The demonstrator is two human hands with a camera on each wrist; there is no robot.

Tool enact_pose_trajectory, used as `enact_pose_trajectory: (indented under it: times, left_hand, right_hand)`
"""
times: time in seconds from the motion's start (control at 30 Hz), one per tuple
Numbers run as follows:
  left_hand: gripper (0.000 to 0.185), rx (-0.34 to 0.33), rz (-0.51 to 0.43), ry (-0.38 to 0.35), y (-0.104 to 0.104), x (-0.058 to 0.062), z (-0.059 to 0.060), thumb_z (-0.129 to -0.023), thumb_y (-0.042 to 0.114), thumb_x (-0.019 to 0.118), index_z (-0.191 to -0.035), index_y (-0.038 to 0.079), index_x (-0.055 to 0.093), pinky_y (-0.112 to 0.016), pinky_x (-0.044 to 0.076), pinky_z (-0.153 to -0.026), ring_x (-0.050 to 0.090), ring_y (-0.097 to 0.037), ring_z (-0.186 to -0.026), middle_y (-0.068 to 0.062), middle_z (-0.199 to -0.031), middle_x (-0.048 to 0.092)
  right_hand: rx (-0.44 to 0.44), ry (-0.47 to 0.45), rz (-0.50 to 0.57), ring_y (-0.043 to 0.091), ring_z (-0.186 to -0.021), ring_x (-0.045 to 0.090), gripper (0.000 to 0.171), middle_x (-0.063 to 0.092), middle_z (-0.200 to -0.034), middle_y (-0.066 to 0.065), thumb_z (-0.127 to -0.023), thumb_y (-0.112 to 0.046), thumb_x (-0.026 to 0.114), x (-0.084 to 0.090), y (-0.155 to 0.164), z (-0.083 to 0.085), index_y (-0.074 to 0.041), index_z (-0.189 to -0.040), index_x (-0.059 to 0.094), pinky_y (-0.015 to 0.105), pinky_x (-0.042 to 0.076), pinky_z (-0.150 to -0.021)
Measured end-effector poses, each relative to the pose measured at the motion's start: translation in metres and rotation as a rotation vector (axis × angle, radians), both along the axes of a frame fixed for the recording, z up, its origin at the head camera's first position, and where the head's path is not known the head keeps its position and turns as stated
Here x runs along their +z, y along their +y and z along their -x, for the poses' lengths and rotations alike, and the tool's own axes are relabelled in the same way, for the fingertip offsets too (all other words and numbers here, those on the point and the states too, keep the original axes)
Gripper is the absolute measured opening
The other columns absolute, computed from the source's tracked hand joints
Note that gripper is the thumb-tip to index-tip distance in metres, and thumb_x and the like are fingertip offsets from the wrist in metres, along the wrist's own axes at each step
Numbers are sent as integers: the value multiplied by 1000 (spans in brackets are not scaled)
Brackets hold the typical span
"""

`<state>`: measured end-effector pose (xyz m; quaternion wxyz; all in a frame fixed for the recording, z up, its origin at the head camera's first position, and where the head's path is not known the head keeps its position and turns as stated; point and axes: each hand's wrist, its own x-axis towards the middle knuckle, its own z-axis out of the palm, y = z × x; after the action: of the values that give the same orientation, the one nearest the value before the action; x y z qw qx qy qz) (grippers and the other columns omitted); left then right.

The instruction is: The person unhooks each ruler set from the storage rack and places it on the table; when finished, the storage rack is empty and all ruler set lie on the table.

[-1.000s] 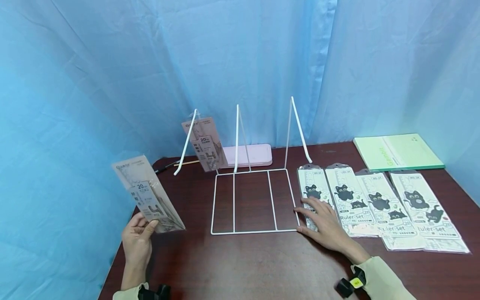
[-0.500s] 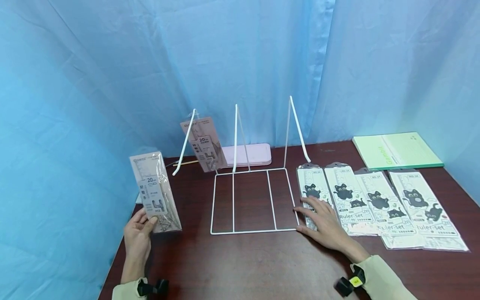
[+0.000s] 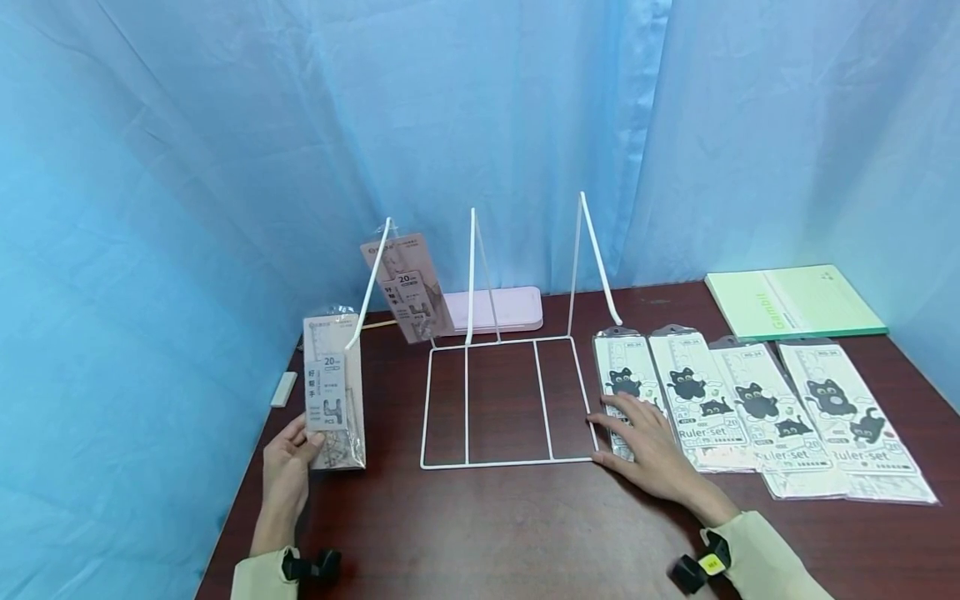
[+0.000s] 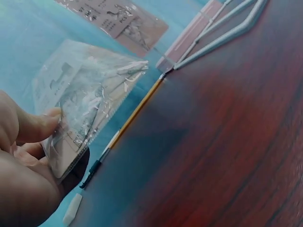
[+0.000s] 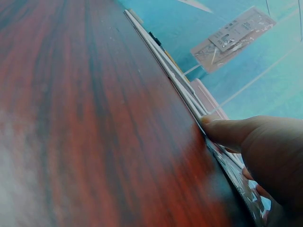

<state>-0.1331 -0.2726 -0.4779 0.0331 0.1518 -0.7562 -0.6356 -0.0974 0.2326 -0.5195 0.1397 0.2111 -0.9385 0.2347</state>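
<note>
My left hand (image 3: 287, 468) pinches the lower left edge of a clear-bagged pinkish ruler-set pack (image 3: 327, 392), held upright. The pack's top right side overlaps the tip of the left hook of a white wire rack (image 3: 510, 464) in the head view; I cannot tell whether they touch. A similar pack (image 3: 410, 287) hangs on that same hook, farther back. My right hand (image 3: 651, 447) rests at the rack's front right corner with fingers spread, thumb on the wire. In the right wrist view the thumb (image 5: 227, 130) presses the frame; the other fingers are mostly hidden.
Several cat-print ruler-set packs (image 3: 708, 400) lie right of the rack, one partly under my right hand. A green notebook (image 3: 798, 302) is behind them. A lilac case (image 3: 517, 308) lies behind the rack. A pencil (image 4: 139, 106) and white eraser (image 3: 283, 389) lie at left.
My left hand has brought the pack rightward, turning it from tilted to upright, up to the left hook's tip. The eraser has come into sight. My right hand stays put.
</note>
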Motion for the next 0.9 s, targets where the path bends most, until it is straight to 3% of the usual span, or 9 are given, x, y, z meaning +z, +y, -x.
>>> enact_pose_trajectory:
  times: [0.17, 0.27, 0.37, 0.43, 0.67, 0.9]
  left_hand:
    - [48, -28, 48, -60, -1, -6, 2, -100, -3, 51, -147, 2, 47, -15, 55, -74, 63, 7, -86, 23, -98, 67]
    - [50, -41, 75, -97, -1, -9, 4, -101, -2, 50, -151, 4, 44, -15, 55, -74, 62, 7, -87, 4, -119, 68]
    - [53, -63, 108, -128, -1, -13, 5, -102, -1, 48, -153, 4, 39, -14, 54, -73, 60, 7, -86, -19, -138, 59]
    - [54, -84, 127, -146, 0, -14, 6, -102, -1, 48, -155, 3, 36, -14, 53, -72, 59, 8, -85, -26, -144, 54]
    - [55, -133, 207, -172, 4, -14, 10, -100, -3, 50, -153, -2, 36, -15, 54, -70, 61, 7, -85, -31, -139, 56]
    - [52, -165, 262, -166, 6, -14, 12, -98, -5, 51, -149, -8, 40, -21, 57, -68, 68, -12, -92, -34, -135, 58]
  right_hand:
    - [-2, -1, 2, 44, -136, 42, 52, 55, -142, 18, -80, -31, 80, 1, 0, 0, -15, -128, 67, 68, 26, -108]
    - [-2, -5, 3, 44, -136, 41, 52, 55, -142, 18, -80, -31, 80, 2, -1, 0, -15, -128, 67, 68, 26, -108]
    - [-3, -7, 1, 44, -136, 41, 52, 55, -142, 18, -81, -31, 80, 2, -1, 0, -15, -128, 67, 67, 26, -108]
    - [-3, -7, 1, 43, -136, 42, 52, 55, -142, 18, -81, -31, 80, 2, -1, -1, -15, -128, 67, 67, 27, -108]
    - [3, -4, 5, 44, -135, 42, 52, 55, -141, 18, -81, -29, 80, 4, -2, -2, -14, -128, 67, 67, 27, -107]
    - [6, 3, 6, 44, -135, 42, 52, 55, -141, 19, -80, -29, 80, 4, -2, -1, -14, -128, 67, 67, 27, -107]
